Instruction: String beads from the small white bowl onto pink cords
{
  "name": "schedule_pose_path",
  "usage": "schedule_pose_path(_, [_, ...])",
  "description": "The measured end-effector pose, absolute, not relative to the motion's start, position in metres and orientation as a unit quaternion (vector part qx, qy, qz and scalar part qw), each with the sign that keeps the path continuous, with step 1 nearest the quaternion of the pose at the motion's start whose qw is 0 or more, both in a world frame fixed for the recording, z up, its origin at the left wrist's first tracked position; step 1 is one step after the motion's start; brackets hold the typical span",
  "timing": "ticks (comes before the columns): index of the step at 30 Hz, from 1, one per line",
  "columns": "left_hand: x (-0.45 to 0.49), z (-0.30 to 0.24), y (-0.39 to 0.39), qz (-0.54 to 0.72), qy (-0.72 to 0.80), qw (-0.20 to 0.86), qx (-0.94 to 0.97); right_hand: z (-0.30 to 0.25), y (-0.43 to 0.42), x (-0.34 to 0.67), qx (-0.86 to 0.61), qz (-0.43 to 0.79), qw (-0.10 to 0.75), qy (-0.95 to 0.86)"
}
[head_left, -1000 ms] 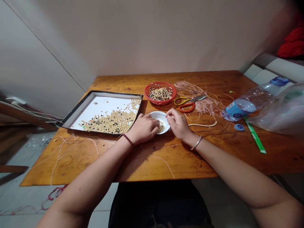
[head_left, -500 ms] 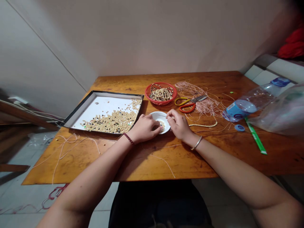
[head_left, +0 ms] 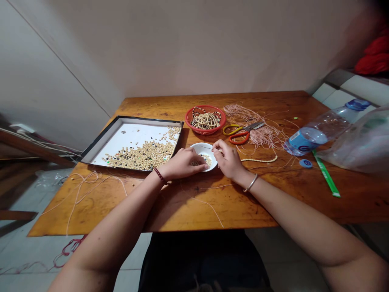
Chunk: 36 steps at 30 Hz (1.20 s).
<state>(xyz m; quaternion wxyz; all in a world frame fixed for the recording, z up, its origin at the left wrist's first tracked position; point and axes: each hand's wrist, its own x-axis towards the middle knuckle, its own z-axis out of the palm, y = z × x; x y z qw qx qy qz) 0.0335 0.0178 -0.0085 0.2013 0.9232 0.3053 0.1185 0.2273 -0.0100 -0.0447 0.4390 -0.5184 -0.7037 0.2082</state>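
A small white bowl (head_left: 201, 145) with pale and a few dark beads (head_left: 207, 159) in it stands before me. My left hand (head_left: 184, 163) is at its left side, thumb reaching over the near rim and fingers curled at the left edge, apparently gripping the bowl. Between thumb and fingers a few beads show. At the right rim, my right hand (head_left: 225, 158) pinches a thin dark needle (head_left: 207, 148) that points left over the bowl. To the right of that hand, a strand of threaded pale beads (head_left: 259, 161) lies on the table.
A shallow black-edged tray (head_left: 106, 136) of loose beads lies left. Behind the bowl are a red basket (head_left: 205, 132) of bead strings, scissors (head_left: 240, 138) and tangled pink thread (head_left: 263, 134). A water bottle (head_left: 306, 142), plastic bag (head_left: 361, 146) and green strip (head_left: 326, 174) lie right.
My left hand has shifted slightly left and its thumb now lies lower, away from the fingers. More beads show in the bowl. The right hand keeps its pinch on the needle.
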Motion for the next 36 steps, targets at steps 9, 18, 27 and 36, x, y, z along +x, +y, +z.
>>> schedule_pose_path(9, [0.041, -0.015, 0.017, 0.231, 0.354, 0.355, 0.834, -0.046, -0.008, 0.227, -0.522, 0.210, 0.457, -0.689])
schedule_pose_path(18, [0.051, -0.032, 0.017, 0.363, 0.385, 0.337, 0.779, -0.046, -0.008, 0.224, -0.541, 0.205, 0.506, -0.640])
schedule_pose_path(27, [0.052, -0.037, 0.018, 0.407, 0.385, 0.353, 0.749, -0.043, -0.009, 0.225, -0.571, 0.161, 0.525, -0.611])
schedule_pose_path(36, [0.053, -0.038, 0.019, 0.426, 0.377, 0.357, 0.741, -0.043, -0.011, 0.223, -0.562, 0.167, 0.521, -0.620])
